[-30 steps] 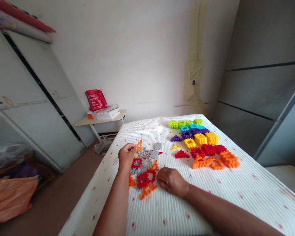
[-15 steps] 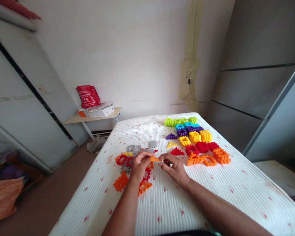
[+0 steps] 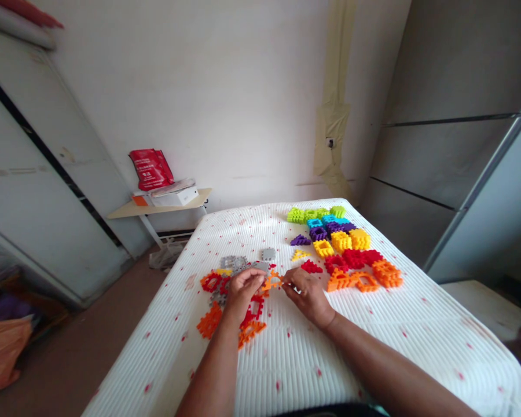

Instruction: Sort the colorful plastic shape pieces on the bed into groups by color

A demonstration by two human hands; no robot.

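Note:
An orange interlocking plastic tile with an open middle is held up between my two hands, over the bed. My left hand pinches its left side, and my right hand has thumb and fingers closed on its right edge. Beneath and beside my left hand lies a loose mix of pieces: a red tile, a solid orange tile, an orange triangular tile and several grey tiles. A single grey square tile lies farther back.
Right of my hands, tiles stand grouped by colour: orange stacks, red stacks, yellow stacks, purple, blue and green. Single triangles in red, yellow and purple lie left of them. A small side table holds a box and red bag.
The orange tile has tilted from nearly edge-on to show its open face. Both hands stay close together around it. The whole view has shifted slightly.

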